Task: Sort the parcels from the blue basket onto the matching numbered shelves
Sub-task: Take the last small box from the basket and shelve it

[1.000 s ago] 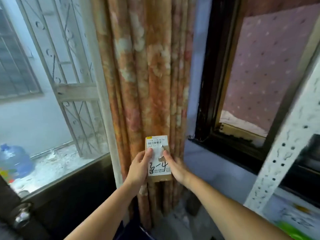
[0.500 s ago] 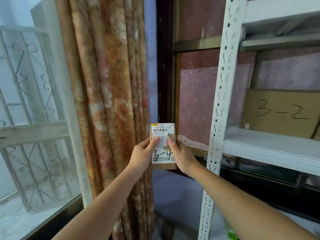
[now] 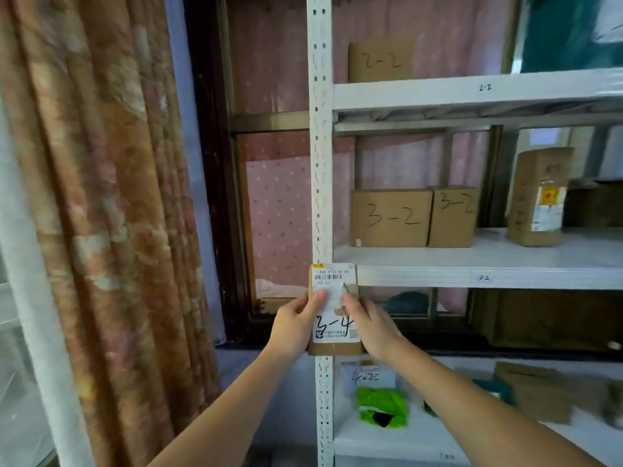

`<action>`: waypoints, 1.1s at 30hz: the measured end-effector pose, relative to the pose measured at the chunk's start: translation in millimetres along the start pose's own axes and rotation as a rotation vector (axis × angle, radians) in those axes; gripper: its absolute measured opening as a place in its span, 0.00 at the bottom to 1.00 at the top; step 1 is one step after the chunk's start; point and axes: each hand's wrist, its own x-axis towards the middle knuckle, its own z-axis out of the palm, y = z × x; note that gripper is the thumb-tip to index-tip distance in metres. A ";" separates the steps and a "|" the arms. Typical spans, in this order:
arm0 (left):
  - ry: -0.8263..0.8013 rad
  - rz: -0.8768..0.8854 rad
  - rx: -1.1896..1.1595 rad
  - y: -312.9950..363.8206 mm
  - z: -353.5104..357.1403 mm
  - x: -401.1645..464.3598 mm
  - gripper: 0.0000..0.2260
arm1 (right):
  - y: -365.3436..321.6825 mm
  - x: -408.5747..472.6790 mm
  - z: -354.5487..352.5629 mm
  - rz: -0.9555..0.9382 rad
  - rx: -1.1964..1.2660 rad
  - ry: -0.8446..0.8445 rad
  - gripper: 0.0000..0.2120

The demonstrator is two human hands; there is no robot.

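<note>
Before the white perforated upright [image 3: 319,163] of the shelving unit, both hands hold a small cardboard parcel [image 3: 334,310] upright, its white label facing the camera with "3-4" handwritten on it. The parcel overlaps the upright and the front lip of the middle shelf [image 3: 485,276], whose edge tag reads 3-2; how far it stands in front of them cannot be judged. Left of the upright lies a gap backed by pink dotted fabric [image 3: 279,210] and a dark window frame [image 3: 210,170], then the floral curtain [image 3: 101,197]. On the middle shelf, two cardboard boxes marked 3-2 [image 3: 391,219] stand side by side near the upright, with bare board in front of them and a taller box [image 3: 539,197] further right. One box marked 2-2 [image 3: 380,60] sits on the shelf above. On the lower shelf lie a green bag [image 3: 382,407] and a white packet [image 3: 369,379].

The left hand [image 3: 296,326] grips the parcel's left edge, thumb laid across the label; the right hand [image 3: 374,328] grips the right edge, thumb likewise on the face. Both forearms reach up from the bottom of the view.

Compared with half a second ago, the view has swung right: the window grille is gone, the curtain sits at far left, and the shelving fills the frame. The two-handed grip is unchanged.
</note>
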 end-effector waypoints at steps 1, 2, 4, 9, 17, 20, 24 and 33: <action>-0.034 -0.002 -0.023 0.7 12.5 -4.0 0.14 | 3.3 -9.8 -11.8 0.013 -0.011 0.015 0.31; -0.065 0.000 -0.046 2.0 24.7 -8.1 0.13 | 7.3 -18.5 -23.0 0.026 -0.023 0.028 0.29; -0.106 0.019 -0.052 6.7 47.9 -16.1 0.11 | 14.3 -34.0 -44.3 0.052 -0.030 0.060 0.33; -0.208 0.035 -0.037 16.9 101.0 -26.2 0.14 | 32.7 -62.2 -95.6 0.118 -0.015 0.124 0.33; -0.327 0.061 -0.054 39.0 211.0 -40.3 0.15 | 62.2 -106.2 -195.7 0.174 -0.049 0.242 0.32; -0.374 0.042 -0.098 43.3 261.2 -47.3 0.14 | 74.2 -129.6 -239.8 0.178 -0.039 0.272 0.25; -0.468 0.036 -0.141 47.5 325.9 -59.6 0.14 | 98.1 -160.7 -295.4 0.204 -0.084 0.322 0.31; -0.657 0.049 -0.131 36.6 461.4 -89.6 0.18 | 162.2 -232.8 -391.1 0.302 -0.032 0.488 0.30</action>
